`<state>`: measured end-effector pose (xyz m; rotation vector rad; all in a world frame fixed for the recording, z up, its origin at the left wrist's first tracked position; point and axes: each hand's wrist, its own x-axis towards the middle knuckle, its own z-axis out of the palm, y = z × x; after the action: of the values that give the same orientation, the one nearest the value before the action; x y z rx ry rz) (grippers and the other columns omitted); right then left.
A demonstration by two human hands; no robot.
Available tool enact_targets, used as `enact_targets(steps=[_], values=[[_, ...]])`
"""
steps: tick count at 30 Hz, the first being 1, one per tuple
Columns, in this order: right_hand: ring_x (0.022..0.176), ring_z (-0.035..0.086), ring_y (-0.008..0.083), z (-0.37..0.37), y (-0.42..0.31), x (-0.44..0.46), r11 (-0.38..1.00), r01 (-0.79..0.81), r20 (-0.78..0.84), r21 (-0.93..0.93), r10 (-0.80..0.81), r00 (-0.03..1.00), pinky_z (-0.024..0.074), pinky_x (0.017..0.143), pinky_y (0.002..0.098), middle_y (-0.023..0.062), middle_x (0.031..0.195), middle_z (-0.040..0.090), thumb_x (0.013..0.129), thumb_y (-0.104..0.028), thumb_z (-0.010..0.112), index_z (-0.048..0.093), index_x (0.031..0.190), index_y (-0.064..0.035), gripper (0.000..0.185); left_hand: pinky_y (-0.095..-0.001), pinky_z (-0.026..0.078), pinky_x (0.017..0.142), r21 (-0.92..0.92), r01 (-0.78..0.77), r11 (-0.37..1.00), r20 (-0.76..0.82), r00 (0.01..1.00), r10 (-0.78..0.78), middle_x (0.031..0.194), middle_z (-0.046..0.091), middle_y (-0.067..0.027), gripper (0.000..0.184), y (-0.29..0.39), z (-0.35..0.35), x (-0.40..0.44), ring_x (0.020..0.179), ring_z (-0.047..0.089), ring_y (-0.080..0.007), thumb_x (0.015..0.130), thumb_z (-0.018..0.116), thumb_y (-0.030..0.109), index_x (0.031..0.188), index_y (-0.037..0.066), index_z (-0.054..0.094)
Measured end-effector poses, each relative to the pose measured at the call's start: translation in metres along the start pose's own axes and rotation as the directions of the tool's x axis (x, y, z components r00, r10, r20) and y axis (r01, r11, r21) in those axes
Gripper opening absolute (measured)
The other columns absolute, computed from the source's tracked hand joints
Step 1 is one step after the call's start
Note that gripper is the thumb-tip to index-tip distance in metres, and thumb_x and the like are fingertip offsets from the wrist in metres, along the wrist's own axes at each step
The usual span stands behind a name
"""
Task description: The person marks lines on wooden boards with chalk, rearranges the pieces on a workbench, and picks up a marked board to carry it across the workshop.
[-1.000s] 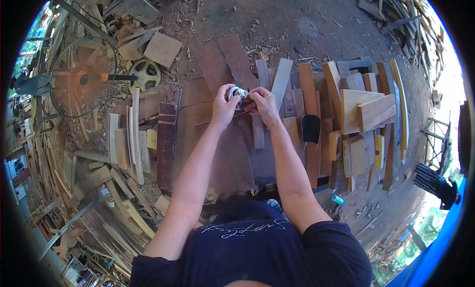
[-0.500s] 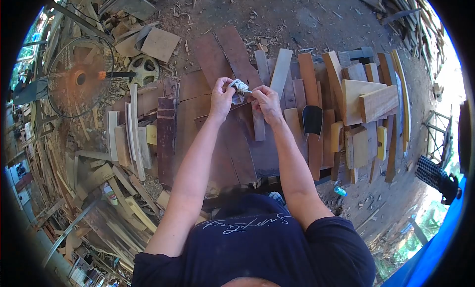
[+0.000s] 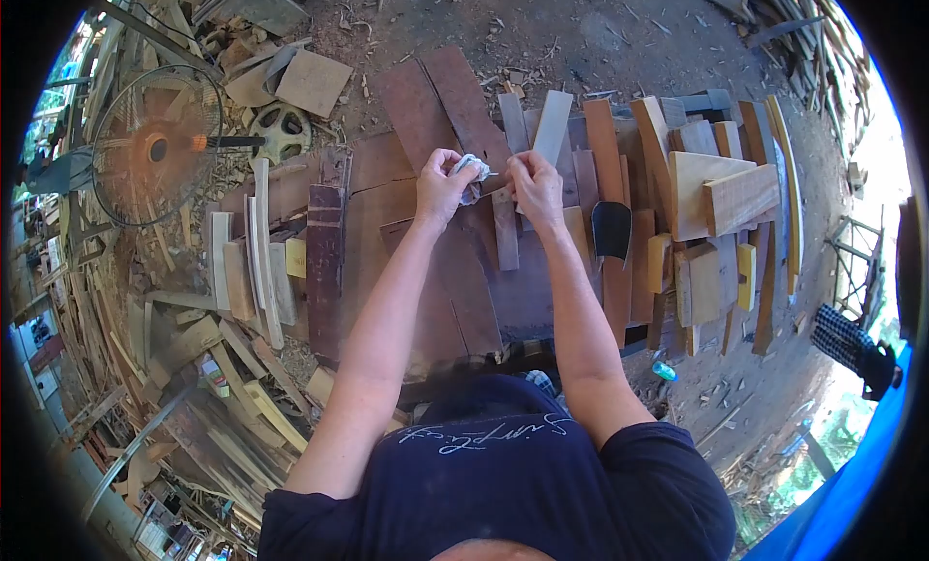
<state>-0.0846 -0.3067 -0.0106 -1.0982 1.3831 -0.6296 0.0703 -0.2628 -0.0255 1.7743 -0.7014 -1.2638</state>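
My left hand (image 3: 442,193) is closed around a crumpled whitish wad (image 3: 471,168), which could be cloth, paper or thin plastic. From the wad's right side a thin pale tip points toward my right hand (image 3: 535,186). The fingers of that hand are pinched together a short way to the right, and whatever they hold is too small to name. Both hands are above a bench of reddish-brown boards (image 3: 460,271). Just below my right hand lies a narrow wooden strip (image 3: 505,234).
Many wood offcuts (image 3: 721,195) are stacked on the bench's right side, near a black curved piece (image 3: 612,230). A caged fan (image 3: 157,150) stands at left. Scrap wood (image 3: 232,396) piles up at lower left, and a green can (image 3: 665,371) lies at lower right.
My right hand has moved right, away from the wad, opening a gap between the two. My left hand has shifted slightly right and still grips the wad.
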Motion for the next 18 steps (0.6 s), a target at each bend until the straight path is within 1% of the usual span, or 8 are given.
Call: enact_targets(steps=[2,3,5,6,8,11,15,18], values=[[0.064,0.061,0.0292,0.006,-0.005,0.006,0.935,0.265,-0.104,-0.235,-0.295,0.950,0.0487,0.060,0.0378,0.0161,0.076,0.065,0.089,-0.020,0.056,0.061,0.079,0.0018,0.025,-0.0235,0.048,0.065,-0.089,0.034,0.995,0.002,0.999,-0.034,0.084,0.064,-0.0025,0.020,0.002,0.002,-0.004,0.075,0.059,-0.0075,0.085,0.068,0.018,0.095,0.006,0.055],[0.064,0.061,0.0292,0.011,-0.007,0.007,0.935,0.265,-0.106,-0.237,-0.296,0.949,0.0487,0.060,0.0378,0.0161,0.076,0.065,0.089,-0.020,0.056,0.061,0.079,0.0018,0.025,-0.0235,0.048,0.065,-0.091,0.033,0.995,0.005,0.999,-0.033,0.084,0.064,-0.0025,0.020,-0.001,0.004,-0.004,0.075,0.059,-0.0075,0.085,0.068,0.018,0.095,0.006,0.055],[0.080,0.059,0.0383,0.023,-0.009,0.010,0.778,0.471,0.075,-0.416,-0.487,0.870,0.0468,0.073,0.0444,0.0222,0.083,0.063,0.088,-0.025,0.058,0.063,0.080,0.0016,0.029,-0.0225,0.048,0.067,-0.159,0.017,0.987,-0.057,0.998,-0.026,0.087,0.064,-0.0025,0.019,-0.005,0.006,-0.004,0.079,0.060,-0.0075,0.087,0.065,0.016,0.101,0.005,0.057],[0.087,0.058,0.0388,0.024,-0.018,0.005,0.760,0.405,0.139,-0.509,-0.392,0.910,0.0449,0.077,0.0471,0.0224,0.084,0.063,0.088,-0.030,0.058,0.064,0.080,0.0012,0.033,-0.0225,0.048,0.067,-0.160,0.014,0.987,-0.060,0.998,-0.024,0.087,0.064,-0.0025,0.019,-0.010,0.004,-0.005,0.079,0.060,-0.0075,0.087,0.065,0.016,0.101,0.005,0.057],[0.085,0.059,0.0393,0.026,-0.026,0.005,0.771,0.385,0.155,-0.507,-0.358,0.921,0.0454,0.076,0.0466,0.0221,0.084,0.063,0.088,-0.030,0.058,0.064,0.079,0.0016,0.034,-0.0226,0.049,0.073,-0.454,0.046,0.890,-0.016,0.998,-0.059,0.093,0.064,-0.0033,0.022,-0.022,-0.002,-0.006,0.084,0.060,-0.0080,0.089,0.062,0.015,0.108,0.005,0.058],[0.085,0.061,0.0395,0.027,-0.028,0.009,0.806,0.316,0.190,-0.500,-0.254,0.949,0.0469,0.075,0.0453,0.0221,0.083,0.064,0.086,-0.032,0.060,0.064,0.080,0.0026,0.036,-0.0249,0.051,0.077,-0.552,0.120,0.825,0.071,0.993,-0.097,0.101,0.062,-0.0040,0.025,-0.015,-0.004,-0.023,0.086,0.060,-0.0091,0.090,0.061,0.015,0.113,0.004,0.057],[0.088,0.064,0.0388,0.026,-0.037,0.011,0.849,0.127,0.219,-0.514,-0.014,0.976,0.0493,0.078,0.0424,0.0248,0.086,0.066,0.080,-0.038,0.066,0.066,0.085,0.0055,0.044,-0.0257,0.054,0.074,-0.517,0.084,0.852,0.036,0.996,-0.077,0.095,0.062,-0.0040,0.020,-0.007,0.000,-0.036,0.083,0.060,-0.0094,0.090,0.062,0.012,0.106,0.003,0.059],[0.092,0.064,0.0380,0.030,-0.042,0.008,0.816,0.103,0.231,-0.569,0.038,0.972,0.0494,0.081,0.0415,0.0274,0.090,0.065,0.078,-0.042,0.068,0.065,0.090,0.0075,0.051,-0.0279,0.052,0.082,-0.469,0.006,0.883,-0.006,1.000,-0.010,0.098,0.060,-0.0045,0.027,-0.026,0.006,-0.034,0.090,0.060,-0.0134,0.085,0.068,0.010,0.108,0.004,0.054]])
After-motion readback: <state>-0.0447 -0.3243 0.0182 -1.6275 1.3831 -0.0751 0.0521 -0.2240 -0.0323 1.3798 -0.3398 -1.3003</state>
